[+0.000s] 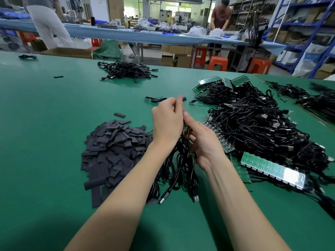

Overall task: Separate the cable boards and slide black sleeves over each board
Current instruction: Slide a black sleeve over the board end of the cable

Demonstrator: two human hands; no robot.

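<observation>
**Both hands close together over a strip of cable boards at the middle of the green table**

The left hand [167, 122] and the right hand [203, 140] meet above the green table [45, 142], their fingers curled. Between them shows a small part of a cable board strip [186, 130], and both hands appear to grip it; the exact hold is hidden by the left hand's back. The left hand's fingertips also pinch something small and dark at the top, too hidden to name. Black cables [181, 165] hang from the held strip down to the table near the person, ending in USB plugs [195, 198].

Just left of the hands lies a heap of flat black sleeves [116, 149], with one loose sleeve [119, 115] a little farther away. To the right sprawls a large tangle of cables with boards [262, 124], and a long green board panel [272, 168] lies at its near edge. At the far left-centre sits a pile of sleeved cables [126, 70]. A single finished cable [157, 99] lies just beyond the hands.

Beyond the table are orange stools [217, 63], a blue-covered bench [126, 34] and two people standing at it.
</observation>
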